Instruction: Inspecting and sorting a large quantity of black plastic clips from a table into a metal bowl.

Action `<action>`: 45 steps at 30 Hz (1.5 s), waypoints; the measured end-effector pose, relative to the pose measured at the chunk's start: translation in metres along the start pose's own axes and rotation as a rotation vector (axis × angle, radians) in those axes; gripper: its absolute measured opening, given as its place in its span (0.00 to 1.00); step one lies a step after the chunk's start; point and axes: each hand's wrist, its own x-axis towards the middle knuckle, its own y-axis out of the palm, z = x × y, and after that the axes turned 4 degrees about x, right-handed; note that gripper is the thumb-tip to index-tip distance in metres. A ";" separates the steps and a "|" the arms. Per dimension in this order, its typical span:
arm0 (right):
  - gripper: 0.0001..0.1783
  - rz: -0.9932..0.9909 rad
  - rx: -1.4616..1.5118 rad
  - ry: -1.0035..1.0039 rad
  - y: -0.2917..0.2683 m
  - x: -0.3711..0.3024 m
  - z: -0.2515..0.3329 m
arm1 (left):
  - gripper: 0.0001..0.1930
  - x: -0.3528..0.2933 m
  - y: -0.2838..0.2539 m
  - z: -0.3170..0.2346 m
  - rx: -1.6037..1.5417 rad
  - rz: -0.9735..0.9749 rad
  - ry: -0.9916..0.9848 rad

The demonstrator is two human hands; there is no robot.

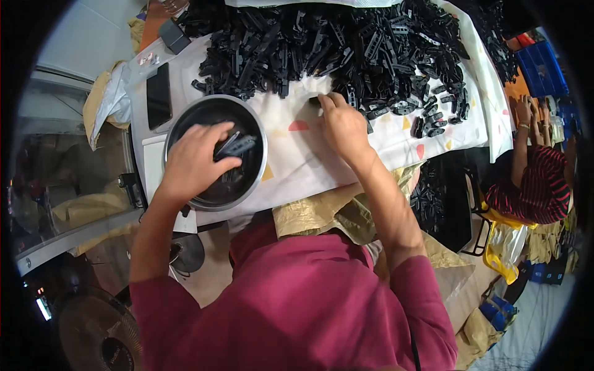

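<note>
My left hand (197,159) is inside a round metal bowl (263,162) with a dark interior. Its thumb and fingers close around a few slim black plastic pieces (238,146), slightly blurred. More black pieces lie in the bottom of the bowl, partly hidden by that hand. Over the tablecloth, my right hand (344,127) has its fingers pinched together at the near edge of a large heap of black plastic parts (297,46). A small dark piece (314,101) shows at its fingertips, mostly covered by them.
A dark phone (159,97) and a small black box (174,36) lie left of the heap. Small black parts (433,120) sit in loose rows at right. A person in a striped top (537,185) is at the far right. A fan (99,337) stands lower left.
</note>
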 end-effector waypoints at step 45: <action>0.17 -0.477 0.965 0.042 -0.062 -0.057 0.085 | 0.15 0.046 0.033 -0.061 -1.179 -0.181 0.420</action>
